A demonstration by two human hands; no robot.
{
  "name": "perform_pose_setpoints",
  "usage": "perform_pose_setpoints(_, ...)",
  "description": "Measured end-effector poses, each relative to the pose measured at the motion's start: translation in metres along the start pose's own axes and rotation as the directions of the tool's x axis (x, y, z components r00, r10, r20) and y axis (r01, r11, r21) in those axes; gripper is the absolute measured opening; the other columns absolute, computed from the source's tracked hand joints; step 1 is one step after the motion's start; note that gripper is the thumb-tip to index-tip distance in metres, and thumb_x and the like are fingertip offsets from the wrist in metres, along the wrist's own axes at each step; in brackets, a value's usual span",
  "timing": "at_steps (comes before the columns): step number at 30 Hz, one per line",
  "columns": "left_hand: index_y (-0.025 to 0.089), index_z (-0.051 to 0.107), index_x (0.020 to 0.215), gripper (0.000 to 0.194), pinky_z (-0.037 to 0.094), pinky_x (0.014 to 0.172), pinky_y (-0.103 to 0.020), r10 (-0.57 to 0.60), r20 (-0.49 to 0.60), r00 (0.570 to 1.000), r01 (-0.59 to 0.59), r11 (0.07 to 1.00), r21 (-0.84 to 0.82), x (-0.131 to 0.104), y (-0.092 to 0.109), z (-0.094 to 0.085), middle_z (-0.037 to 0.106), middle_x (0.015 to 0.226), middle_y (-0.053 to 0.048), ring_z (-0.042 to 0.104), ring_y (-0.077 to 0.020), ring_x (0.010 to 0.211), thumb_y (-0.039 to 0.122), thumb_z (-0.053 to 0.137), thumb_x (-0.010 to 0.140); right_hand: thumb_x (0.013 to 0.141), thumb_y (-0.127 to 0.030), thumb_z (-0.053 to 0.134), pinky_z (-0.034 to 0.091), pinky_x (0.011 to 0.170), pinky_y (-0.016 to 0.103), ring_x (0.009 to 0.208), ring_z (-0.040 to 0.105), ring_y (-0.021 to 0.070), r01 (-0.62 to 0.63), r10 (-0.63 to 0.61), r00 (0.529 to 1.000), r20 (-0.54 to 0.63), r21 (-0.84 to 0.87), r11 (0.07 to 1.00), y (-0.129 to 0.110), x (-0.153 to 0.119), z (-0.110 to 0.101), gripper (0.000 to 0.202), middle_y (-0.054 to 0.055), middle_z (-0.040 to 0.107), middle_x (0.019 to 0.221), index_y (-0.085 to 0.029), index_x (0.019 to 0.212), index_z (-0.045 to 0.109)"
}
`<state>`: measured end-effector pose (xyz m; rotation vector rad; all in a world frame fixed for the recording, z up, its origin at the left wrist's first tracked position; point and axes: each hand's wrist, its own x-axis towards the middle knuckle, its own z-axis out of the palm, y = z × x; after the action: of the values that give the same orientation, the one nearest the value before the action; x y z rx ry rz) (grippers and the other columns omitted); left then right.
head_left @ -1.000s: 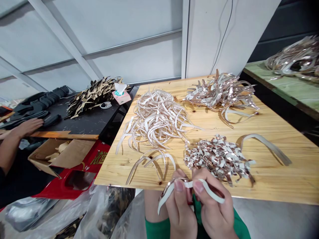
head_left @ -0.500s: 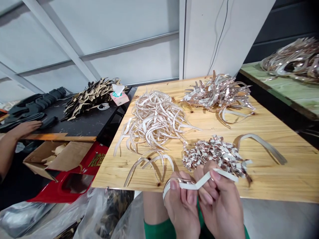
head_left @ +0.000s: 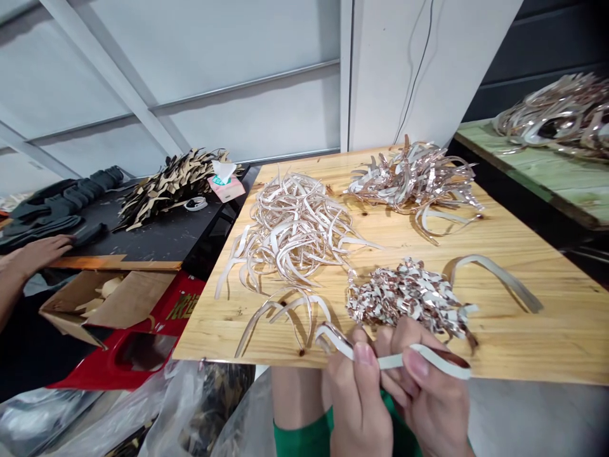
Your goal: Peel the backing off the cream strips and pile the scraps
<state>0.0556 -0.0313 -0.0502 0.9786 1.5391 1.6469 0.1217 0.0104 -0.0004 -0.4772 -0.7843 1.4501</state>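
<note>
A curved strip [head_left: 391, 362], white on one face and rose-gold on the other, is pinched between both hands at the table's front edge. My left hand [head_left: 359, 387] is closed on its left part, thumb on top. Close beside it, my right hand [head_left: 423, 381] grips the strip further right, and its end sticks out to the right. Just beyond my hands lies a pile of short shiny scraps [head_left: 404, 295]. A tangled heap of long thin strips [head_left: 299, 228] sits on the left of the wooden table [head_left: 504, 343].
Metallic strips [head_left: 419, 178] lie at the back; a single curved strip [head_left: 499, 273] lies right. On a black table [head_left: 143, 244] are dark pieces, beige-black strips and a tissue box [head_left: 227, 188]. Another person's hand [head_left: 42, 251] rests there. Below stands a cardboard box [head_left: 128, 301].
Both hands have shifted slightly right along the strip. The strip now curves up on the left and reaches further right. The other person's hand has moved slightly left.
</note>
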Motion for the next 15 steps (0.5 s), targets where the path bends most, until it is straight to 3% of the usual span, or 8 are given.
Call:
perform_pose_setpoints(4,0.023,0.071,0.081,0.047,0.056,0.065,-0.036,-0.072,0.064,0.995,0.072,0.997,-0.01,0.009,0.011,0.003,0.066,0.071,-0.006,0.066,-0.0257,0.071,0.063,0.06,0.103,0.098,-0.042,0.067,0.012,0.033,0.019,0.041,0.014,0.0084,0.013,-0.006,0.998,-0.07,0.101,0.995,-0.007,0.008,0.011,0.05,-0.01,0.022,0.056,-0.025,0.065,0.034)
perform_pose_setpoints(6,0.023,0.067,0.075,0.054,0.05,0.06,-0.034,-0.109,0.128,0.986,0.113,0.993,-0.025,0.014,0.017,0.003,0.057,0.064,-0.002,0.056,-0.0212,0.061,0.065,0.054,0.106,0.099,-0.04,0.065,0.017,0.034,0.02,0.038,0.012,0.0072,0.035,-0.022,0.994,-0.103,0.128,0.991,-0.011,0.011,0.017,0.05,-0.011,0.02,0.053,-0.024,0.065,0.033)
perform_pose_setpoints(11,0.022,0.06,0.072,0.055,0.041,0.059,-0.032,-0.048,0.285,0.957,0.077,0.993,-0.092,0.024,0.026,0.002,0.053,0.065,-0.001,0.051,-0.0177,0.06,0.062,0.049,0.109,0.098,-0.038,0.062,0.038,0.04,0.023,0.034,0.009,0.007,0.066,-0.04,0.982,-0.183,0.141,0.988,-0.018,0.014,0.02,0.048,-0.013,0.016,0.051,-0.024,0.066,0.029)
perform_pose_setpoints(15,0.023,0.061,0.075,0.054,0.037,0.058,-0.033,-0.008,0.319,0.948,0.025,0.999,-0.047,0.029,0.03,0.002,0.054,0.061,0.0,0.053,-0.0177,0.055,0.059,0.045,0.111,0.099,-0.037,0.06,0.026,0.033,0.022,0.035,0.004,0.0081,0.065,-0.025,0.972,-0.232,0.169,0.984,-0.021,0.014,0.015,0.047,-0.013,0.014,0.052,-0.025,0.067,0.027)
